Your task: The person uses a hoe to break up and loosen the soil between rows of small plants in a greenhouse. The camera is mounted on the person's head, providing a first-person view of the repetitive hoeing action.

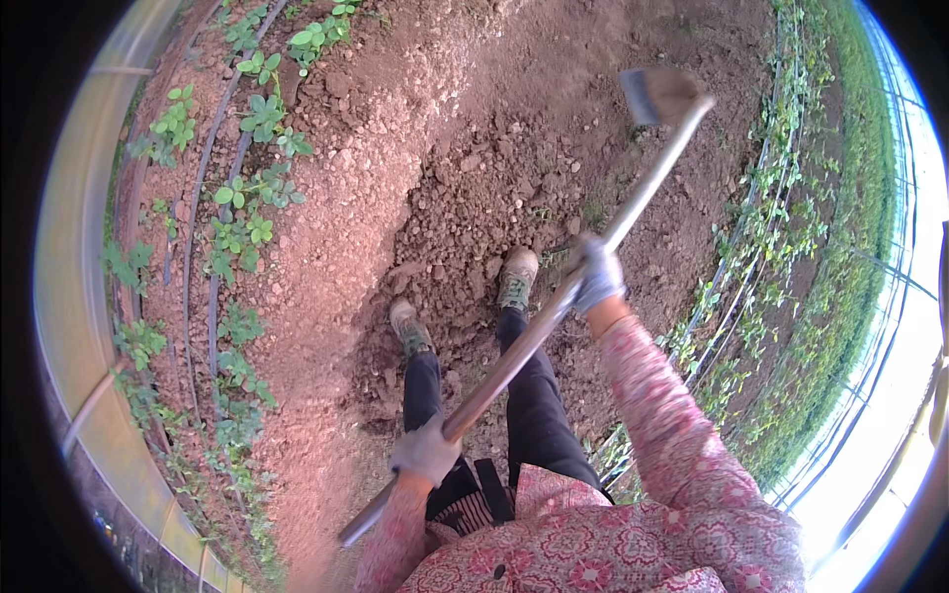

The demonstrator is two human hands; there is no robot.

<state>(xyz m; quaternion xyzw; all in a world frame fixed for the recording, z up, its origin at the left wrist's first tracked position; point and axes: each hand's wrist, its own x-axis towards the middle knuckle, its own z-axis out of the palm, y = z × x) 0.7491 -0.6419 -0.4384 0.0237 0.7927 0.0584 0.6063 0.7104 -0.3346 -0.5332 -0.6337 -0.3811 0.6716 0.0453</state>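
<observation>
Both my hands, in light grey work gloves, are closed around the long wooden handle of a hoe [511, 363]. My left hand [426, 451] grips it low, in front of my waist, near the handle's butt end. Farther up the shaft, my right hand [599, 276] holds it at arm's length. The hoe's broad metal blade [663, 96] is raised at the upper right, soil-coloured with a greyer edge, and slightly blurred. Beneath it and around my shoes [517, 278] lies loose, cloddy brown soil [474, 200].
Leafy young plants [259, 193] grow along black drip lines [194, 222] at the left, beside a pale plastic sheet wall [74, 244]. To the right are vine-like plants [786, 215] along more lines, a dense green strip [864, 244] and a bright greenhouse side with bars.
</observation>
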